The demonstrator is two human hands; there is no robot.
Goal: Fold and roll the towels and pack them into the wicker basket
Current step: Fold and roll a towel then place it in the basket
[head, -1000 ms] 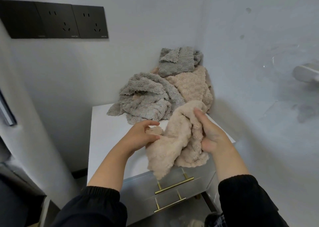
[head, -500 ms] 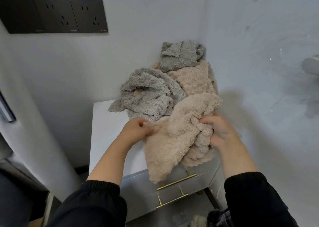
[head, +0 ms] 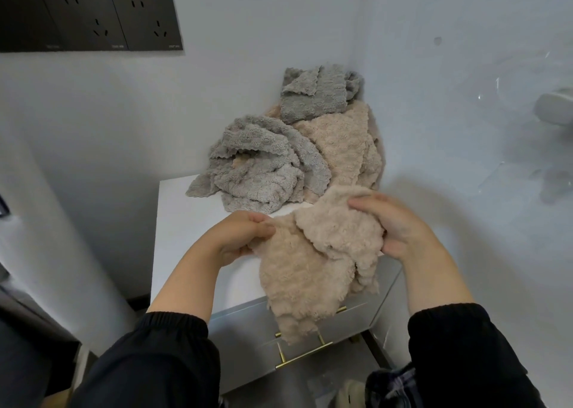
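Head view: left hand (head: pixel 245 237) pinches, right hand (head: pixel 400 227) clamps curled fingers on the beige towel (head: pixel 310 271), spread wider than a second ago, so folding seems next.

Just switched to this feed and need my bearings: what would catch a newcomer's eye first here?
In the middle, the left hand and right hand grip a crumpled beige towel that hangs past the front edge of the white cabinet. Behind it a heap of grey and beige towels fills the wall corner. Black sockets line the wall, upper left.
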